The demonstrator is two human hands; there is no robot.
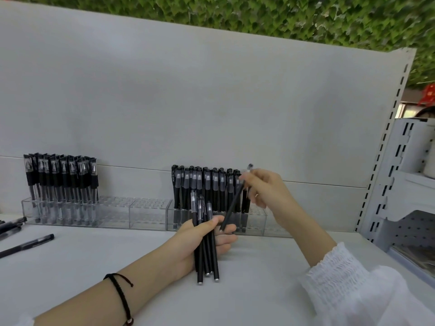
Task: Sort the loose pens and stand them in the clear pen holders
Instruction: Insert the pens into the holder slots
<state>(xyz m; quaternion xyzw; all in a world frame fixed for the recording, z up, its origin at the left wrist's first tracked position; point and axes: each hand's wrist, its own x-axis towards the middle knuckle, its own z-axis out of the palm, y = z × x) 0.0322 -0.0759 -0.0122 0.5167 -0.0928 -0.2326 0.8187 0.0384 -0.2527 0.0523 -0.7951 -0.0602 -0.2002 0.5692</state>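
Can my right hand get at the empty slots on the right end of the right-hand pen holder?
Probably yes. The right hand, pinching one pen, hovers just over that end of the holder, and nothing stands between them.

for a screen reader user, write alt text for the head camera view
A person's left hand grips a bundle of black pens at a white table while the right hand pinches a single black pen, tilted, near a partly filled clear pen holder. A second holder and loose pens sit further left.
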